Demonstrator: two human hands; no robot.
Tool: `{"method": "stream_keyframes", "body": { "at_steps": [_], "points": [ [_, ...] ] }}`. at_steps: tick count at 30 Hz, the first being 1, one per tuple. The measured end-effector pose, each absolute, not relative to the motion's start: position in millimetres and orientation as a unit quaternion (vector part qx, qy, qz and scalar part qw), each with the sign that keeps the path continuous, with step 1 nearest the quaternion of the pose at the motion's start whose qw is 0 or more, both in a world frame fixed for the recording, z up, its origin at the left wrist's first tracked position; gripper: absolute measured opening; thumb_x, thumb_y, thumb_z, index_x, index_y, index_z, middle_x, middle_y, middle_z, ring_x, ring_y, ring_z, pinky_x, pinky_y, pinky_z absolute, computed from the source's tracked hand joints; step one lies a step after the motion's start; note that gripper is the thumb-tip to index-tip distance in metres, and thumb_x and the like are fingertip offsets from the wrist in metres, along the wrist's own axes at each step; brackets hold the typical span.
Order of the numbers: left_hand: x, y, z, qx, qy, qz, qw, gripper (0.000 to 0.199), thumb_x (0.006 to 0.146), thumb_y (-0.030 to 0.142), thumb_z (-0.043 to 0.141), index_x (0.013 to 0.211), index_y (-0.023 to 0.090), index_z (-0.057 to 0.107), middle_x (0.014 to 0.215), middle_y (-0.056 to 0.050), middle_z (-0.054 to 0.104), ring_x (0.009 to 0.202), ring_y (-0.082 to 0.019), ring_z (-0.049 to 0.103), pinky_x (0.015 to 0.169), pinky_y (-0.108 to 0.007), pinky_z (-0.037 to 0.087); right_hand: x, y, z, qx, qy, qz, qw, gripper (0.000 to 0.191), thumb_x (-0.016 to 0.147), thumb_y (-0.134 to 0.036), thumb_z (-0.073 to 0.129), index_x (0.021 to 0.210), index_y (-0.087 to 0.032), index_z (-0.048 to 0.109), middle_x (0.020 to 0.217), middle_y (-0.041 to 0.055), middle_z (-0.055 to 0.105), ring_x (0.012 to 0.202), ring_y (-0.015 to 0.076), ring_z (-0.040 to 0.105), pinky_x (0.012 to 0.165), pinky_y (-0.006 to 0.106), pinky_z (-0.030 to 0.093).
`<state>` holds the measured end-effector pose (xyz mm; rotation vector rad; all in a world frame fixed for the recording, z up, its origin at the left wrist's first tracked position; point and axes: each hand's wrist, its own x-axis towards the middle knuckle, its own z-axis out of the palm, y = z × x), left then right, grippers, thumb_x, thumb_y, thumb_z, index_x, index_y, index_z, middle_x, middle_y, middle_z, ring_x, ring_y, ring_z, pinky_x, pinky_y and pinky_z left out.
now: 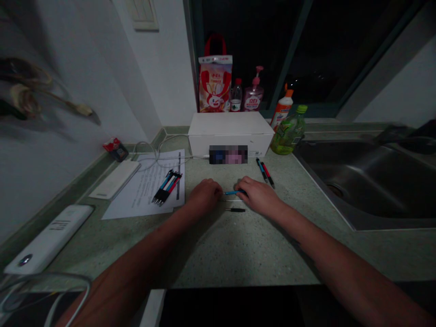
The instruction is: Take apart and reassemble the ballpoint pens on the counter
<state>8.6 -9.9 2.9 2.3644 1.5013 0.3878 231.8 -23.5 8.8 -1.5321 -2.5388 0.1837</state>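
Observation:
Over the middle of the counter, my right hand (256,192) is closed around a blue pen barrel (232,192), its fingers covering the right end. Just left of the barrel's thin end, my left hand (205,196) is closed with fingertips pinched together; whatever it holds is hidden. A black pen part (237,210) with a thin tip pointing left lies on the counter below both hands. Several click pens (166,187) in blue, white, red and black rest in a bunch on a printed sheet (136,193) to the left. Beyond my right hand lie a blue pen (261,170) and a red pen (268,175).
A white box (231,123) stands at the back, with a cabled phone-like device (228,155), its screen blurred, against it. Bottles, including a green one (289,132), stand behind and right. A steel sink (371,181) is at right, a white power strip (51,238) at left.

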Motion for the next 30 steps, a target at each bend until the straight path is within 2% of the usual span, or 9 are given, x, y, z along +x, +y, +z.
{"method": "stream_keyframes", "body": {
  "at_steps": [7,12,17,22,26,30],
  "points": [
    [12.6,-10.5,-1.8,0.824,0.513,0.156,0.184,0.021,0.094,0.014,0.056,0.092,0.018,0.076,0.098,-0.011,0.073,0.098,-0.027,0.064,0.090,-0.041,0.049,230.0,-24.2,5.8,-0.496,-0.859,0.070,0.099,0.018,0.102,-0.027,0.061,0.116,-0.022,0.071,0.114,0.0070,0.068,0.096,0.0196,0.067,0.078,0.029,0.046],
    [14.3,-11.6,-1.6,0.813,0.497,0.216,0.211,0.015,0.094,0.015,0.060,0.092,0.017,0.075,0.097,-0.010,0.072,0.096,-0.025,0.065,0.090,-0.041,0.050,227.5,-26.5,7.0,-0.480,-0.868,0.072,0.108,0.019,0.104,-0.030,0.059,0.116,-0.022,0.072,0.113,0.0072,0.068,0.097,0.0199,0.067,0.079,0.029,0.046],
    [12.9,-12.3,-1.1,0.794,0.498,0.268,0.223,0.014,0.092,0.020,0.068,0.104,0.016,0.072,0.098,-0.009,0.071,0.091,-0.023,0.063,0.087,-0.038,0.051,228.1,-24.7,7.9,-0.497,-0.849,0.090,0.155,0.020,0.105,-0.030,0.058,0.116,-0.021,0.070,0.113,0.0066,0.070,0.098,0.0199,0.068,0.081,0.029,0.047],
    [8.9,-14.6,4.0,0.852,0.461,0.162,0.187,0.004,0.088,0.020,0.068,0.089,0.021,0.072,0.095,-0.009,0.070,0.095,-0.026,0.062,0.086,-0.040,0.049,232.9,-21.5,12.5,-0.547,-0.817,0.093,0.159,0.018,0.104,-0.031,0.059,0.114,-0.021,0.071,0.112,0.0064,0.072,0.100,0.0210,0.069,0.081,0.029,0.047],
    [8.3,-14.3,3.3,0.876,0.444,0.113,0.148,0.017,0.090,0.014,0.057,0.084,0.021,0.071,0.094,-0.010,0.069,0.094,-0.027,0.061,0.088,-0.041,0.047,236.7,-20.5,15.6,-0.555,-0.817,0.074,0.136,0.019,0.104,-0.030,0.059,0.115,-0.021,0.072,0.112,0.0074,0.072,0.101,0.0226,0.069,0.081,0.031,0.048],
    [5.3,-7.6,0.9,0.847,0.503,0.129,0.117,0.019,0.093,0.015,0.050,0.087,0.020,0.067,0.096,-0.011,0.069,0.096,-0.027,0.059,0.088,-0.040,0.046,238.3,-20.9,17.8,-0.567,-0.814,0.051,0.115,0.020,0.104,-0.029,0.058,0.116,-0.022,0.073,0.115,0.0078,0.072,0.101,0.0230,0.069,0.079,0.032,0.048]
  ]
}}
